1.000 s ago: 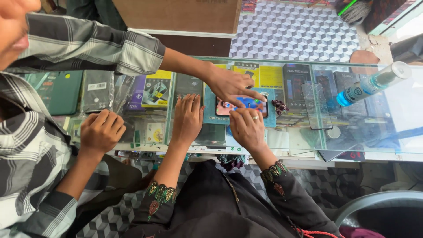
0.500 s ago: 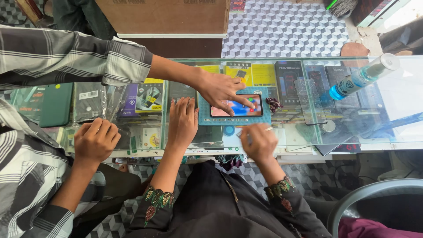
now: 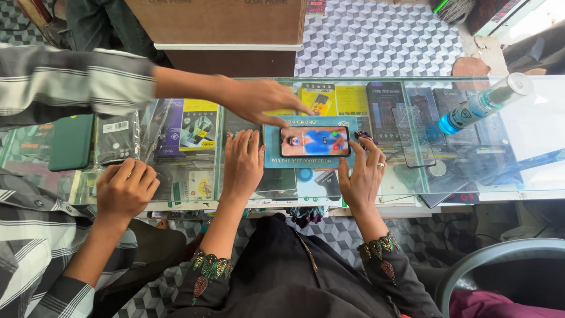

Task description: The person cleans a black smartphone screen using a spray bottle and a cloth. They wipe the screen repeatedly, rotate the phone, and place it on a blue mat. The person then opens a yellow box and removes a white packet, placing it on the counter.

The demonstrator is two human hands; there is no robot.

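Since the earlier frames, the right hand has slid off the smartphone and now lies with fingers spread flat on the glass surface, just below and right of the phone's corner; a ring shows on one finger. Its fingertips touch the edge of the teal rectangular mat the phone lies on. The left hand rests flat, fingers together, on the glass with its fingertips at the mat's left edge. The one phone lies screen-up, lit, in the middle of the mat.

Another person's hand, from a striped sleeve, has lifted off the screen and hovers just above the phone's upper left, one finger pointing. That person's second hand is curled into a loose fist on the glass at the left.

Under the glass lie flat rectangular packages: two yellow ones behind the phone, another yellow-and-black one to the left, dark ones to the right. A dark green case lies at the far left. One clear plastic bottle with blue liquid lies tilted at the right. A clear glass screen protector lies right of the mat.
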